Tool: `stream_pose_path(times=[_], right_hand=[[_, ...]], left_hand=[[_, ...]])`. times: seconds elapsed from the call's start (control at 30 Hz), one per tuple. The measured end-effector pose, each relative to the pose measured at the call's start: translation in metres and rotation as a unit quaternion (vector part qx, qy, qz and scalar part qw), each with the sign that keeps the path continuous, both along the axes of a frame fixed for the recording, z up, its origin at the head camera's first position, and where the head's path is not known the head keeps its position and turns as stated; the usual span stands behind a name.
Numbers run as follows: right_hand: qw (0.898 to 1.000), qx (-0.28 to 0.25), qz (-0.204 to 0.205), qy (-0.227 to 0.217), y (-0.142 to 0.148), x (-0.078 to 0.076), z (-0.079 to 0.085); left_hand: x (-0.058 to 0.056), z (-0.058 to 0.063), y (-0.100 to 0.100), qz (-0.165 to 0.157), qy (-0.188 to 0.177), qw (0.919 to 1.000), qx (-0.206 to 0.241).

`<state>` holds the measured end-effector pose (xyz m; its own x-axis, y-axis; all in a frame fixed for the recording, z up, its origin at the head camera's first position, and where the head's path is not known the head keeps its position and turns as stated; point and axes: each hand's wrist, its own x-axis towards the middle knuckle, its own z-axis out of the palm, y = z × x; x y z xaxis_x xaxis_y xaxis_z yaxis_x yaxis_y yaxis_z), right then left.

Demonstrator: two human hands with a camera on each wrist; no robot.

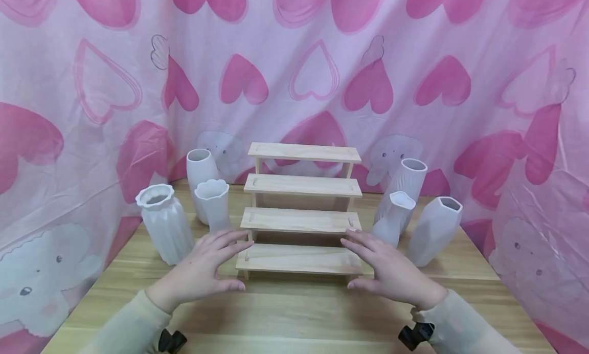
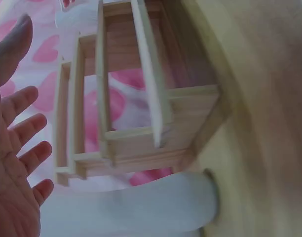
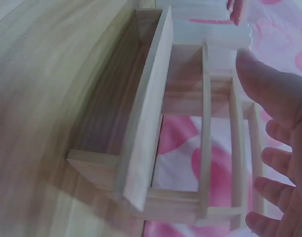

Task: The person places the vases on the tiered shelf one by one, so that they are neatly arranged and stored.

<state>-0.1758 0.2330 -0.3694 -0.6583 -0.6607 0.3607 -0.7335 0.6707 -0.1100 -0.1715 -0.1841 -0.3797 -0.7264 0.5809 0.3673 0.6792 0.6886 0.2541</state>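
Four tiers high, looks like a light, stiff wooden stand on the table, between left hand and right hand, empty with fingers spread, perhaps best gripped by the end panels, blurred in the wrist views.

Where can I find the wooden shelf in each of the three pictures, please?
Head: the wooden shelf, in the middle.
Left wrist: upper middle, turned sideways, right of the left hand.
Right wrist: middle, turned sideways, left of the right hand.
Shared landmark: the pink-heart curtain behind it.
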Motion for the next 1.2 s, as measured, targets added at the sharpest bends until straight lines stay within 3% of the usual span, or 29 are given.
stream_pose_path(times=[0.23, 0.37, 0.47, 0.53, 0.67, 0.8, 0.9, 1.1, 1.2], right_hand=[[0.997, -0.056, -0.049, -0.020, 0.007, -0.003, -0.022], [0.992, -0.104, -0.062, -0.025, 0.008, -0.005, -0.038], [0.986, -0.144, -0.073, -0.036, 0.008, -0.006, -0.049], [0.981, -0.166, -0.086, -0.048, 0.007, -0.006, -0.055], [0.971, -0.198, -0.118, -0.068, 0.007, -0.007, -0.067], [0.955, -0.240, -0.141, -0.101, 0.006, -0.010, -0.079], [0.936, -0.279, -0.159, -0.146, 0.005, -0.009, -0.087], [0.887, -0.352, -0.207, -0.214, -0.001, -0.006, -0.098], [0.869, -0.377, -0.228, -0.226, -0.004, -0.005, -0.101]], left_hand=[[-0.001, -0.027, 0.001, 0.045, -0.051, 0.9930, 0.097], [-0.001, -0.041, 0.004, 0.069, -0.099, 0.9791, 0.164], [-0.002, -0.050, 0.007, 0.098, -0.139, 0.9631, 0.208], [-0.002, -0.055, 0.009, 0.119, -0.170, 0.9492, 0.236], [-0.003, -0.062, 0.014, 0.160, -0.236, 0.9115, 0.297], [-0.005, -0.068, 0.017, 0.189, -0.275, 0.8772, 0.345], [-0.006, -0.073, 0.020, 0.201, -0.295, 0.8541, 0.378], [-0.007, -0.087, 0.025, 0.206, -0.347, 0.7947, 0.454], [-0.008, -0.095, 0.028, 0.204, -0.357, 0.7792, 0.473]])
